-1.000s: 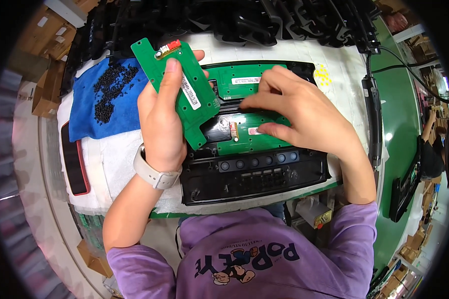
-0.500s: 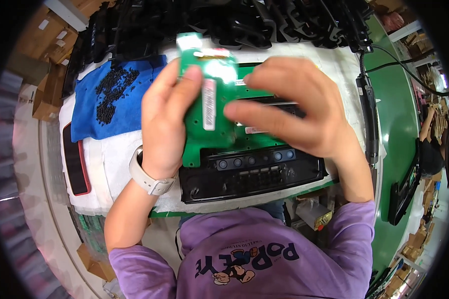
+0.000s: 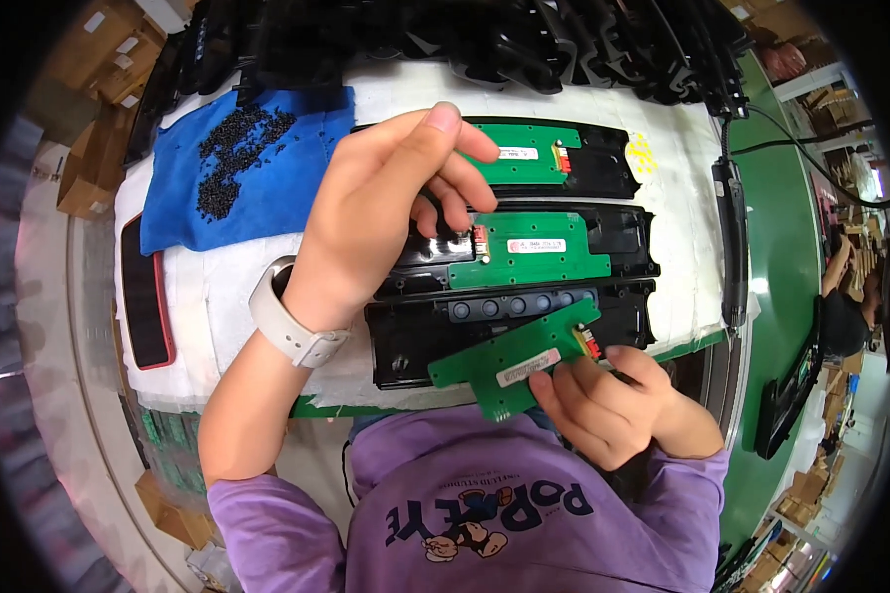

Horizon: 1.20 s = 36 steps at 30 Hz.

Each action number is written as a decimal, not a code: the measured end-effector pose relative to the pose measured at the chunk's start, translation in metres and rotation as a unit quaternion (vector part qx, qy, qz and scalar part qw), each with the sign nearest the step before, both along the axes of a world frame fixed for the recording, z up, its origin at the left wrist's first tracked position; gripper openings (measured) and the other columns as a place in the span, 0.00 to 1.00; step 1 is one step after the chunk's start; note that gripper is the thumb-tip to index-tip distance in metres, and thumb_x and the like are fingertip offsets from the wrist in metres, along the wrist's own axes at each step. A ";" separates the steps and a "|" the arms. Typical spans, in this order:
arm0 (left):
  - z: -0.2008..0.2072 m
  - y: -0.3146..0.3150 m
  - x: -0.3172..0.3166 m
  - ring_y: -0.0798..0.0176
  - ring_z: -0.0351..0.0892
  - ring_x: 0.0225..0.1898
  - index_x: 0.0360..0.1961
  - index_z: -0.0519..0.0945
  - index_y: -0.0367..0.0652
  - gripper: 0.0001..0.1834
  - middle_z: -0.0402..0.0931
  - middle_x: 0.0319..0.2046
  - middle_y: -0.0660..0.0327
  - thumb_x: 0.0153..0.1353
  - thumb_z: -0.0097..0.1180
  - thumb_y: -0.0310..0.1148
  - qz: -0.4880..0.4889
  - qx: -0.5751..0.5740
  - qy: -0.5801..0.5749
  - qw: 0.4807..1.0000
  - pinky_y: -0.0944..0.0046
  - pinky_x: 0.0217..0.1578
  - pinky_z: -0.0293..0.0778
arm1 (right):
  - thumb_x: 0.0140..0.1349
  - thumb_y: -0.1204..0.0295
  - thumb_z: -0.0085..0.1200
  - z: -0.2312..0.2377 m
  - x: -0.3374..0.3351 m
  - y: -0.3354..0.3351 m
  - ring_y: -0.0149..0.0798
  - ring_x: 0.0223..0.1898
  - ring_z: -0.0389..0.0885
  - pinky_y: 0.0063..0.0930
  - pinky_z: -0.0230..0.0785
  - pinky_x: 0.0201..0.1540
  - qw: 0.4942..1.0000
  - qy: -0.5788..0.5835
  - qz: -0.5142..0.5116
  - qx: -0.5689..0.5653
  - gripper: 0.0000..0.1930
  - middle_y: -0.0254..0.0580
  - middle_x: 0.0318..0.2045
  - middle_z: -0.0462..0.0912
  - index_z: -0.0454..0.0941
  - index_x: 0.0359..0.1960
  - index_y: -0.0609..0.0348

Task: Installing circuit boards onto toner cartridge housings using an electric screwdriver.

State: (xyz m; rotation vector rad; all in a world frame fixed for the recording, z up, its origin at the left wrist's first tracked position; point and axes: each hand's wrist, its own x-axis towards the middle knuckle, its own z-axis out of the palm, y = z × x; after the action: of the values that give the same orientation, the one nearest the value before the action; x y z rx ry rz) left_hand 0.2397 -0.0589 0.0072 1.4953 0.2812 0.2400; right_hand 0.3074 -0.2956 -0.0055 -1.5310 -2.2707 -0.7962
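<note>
My right hand (image 3: 603, 400) grips a green circuit board (image 3: 499, 368) by its right end, near a red-and-white connector. The board is tilted over the nearest black plastic housing (image 3: 396, 341), which has a row of round dark buttons along its far side. Raised above the housings, my left hand (image 3: 386, 188) holds nothing, its fingers loosely curled and apart. Beyond the nearest housing lie a middle housing with a green board (image 3: 534, 267) in it and a far housing with another board (image 3: 549, 163), partly hidden behind my left hand.
A blue cloth (image 3: 183, 208) at the left bears a heap of small black screws (image 3: 232, 163). A phone (image 3: 148, 296) lies by the left edge. Many black plastic parts (image 3: 445, 44) are piled at the back. A corded black screwdriver (image 3: 732, 237) stands at the right.
The circuit board has gone from my left hand to my right and come down toward the nearest housing. My left hand has let go of it and stays raised.
</note>
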 end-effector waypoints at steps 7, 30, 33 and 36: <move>-0.012 -0.009 0.004 0.73 0.72 0.25 0.36 0.75 0.36 0.20 0.76 0.24 0.61 0.66 0.38 0.43 -0.027 0.008 0.001 1.000 0.76 0.25 0.64 | 0.38 0.75 0.56 -0.018 0.003 0.014 0.31 0.28 0.72 0.33 0.62 0.38 0.996 0.015 -0.074 0.036 0.05 0.32 0.19 0.72 0.78 0.20 0.61; -0.009 -0.008 0.007 0.74 0.74 0.24 0.31 0.76 0.34 0.08 0.76 0.21 0.62 0.60 0.49 0.29 0.003 0.039 -0.029 0.999 0.75 0.26 0.70 | 0.37 0.71 0.62 -0.021 0.010 0.018 0.40 0.36 0.73 0.31 0.66 0.35 0.960 0.265 -0.042 -0.079 0.14 0.40 0.32 0.74 0.78 0.28 0.63; 0.009 0.011 -0.003 0.72 0.75 0.24 0.31 0.77 0.34 0.07 0.77 0.22 0.61 0.58 0.51 0.28 0.116 0.220 -0.049 0.967 0.73 0.26 0.70 | 0.37 0.70 0.62 -0.010 0.008 0.014 0.40 0.37 0.73 0.33 0.66 0.37 0.949 0.292 -0.058 -0.105 0.15 0.40 0.33 0.74 0.78 0.30 0.62; 0.014 0.049 -0.022 0.54 0.76 0.25 0.30 0.78 0.37 0.05 0.76 0.23 0.53 0.53 0.54 0.27 0.230 0.539 -0.021 0.810 0.63 0.25 0.69 | 0.37 0.70 0.62 -0.009 0.008 0.005 0.41 0.37 0.73 0.33 0.66 0.38 0.955 0.268 -0.088 -0.087 0.16 0.40 0.33 0.73 0.78 0.31 0.61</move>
State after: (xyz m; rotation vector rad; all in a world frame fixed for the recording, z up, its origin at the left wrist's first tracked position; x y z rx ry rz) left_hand 0.2175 -0.0097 0.0215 2.5318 0.5192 0.9418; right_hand 0.3149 -0.2902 -0.0147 -1.7810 -1.8539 -0.1762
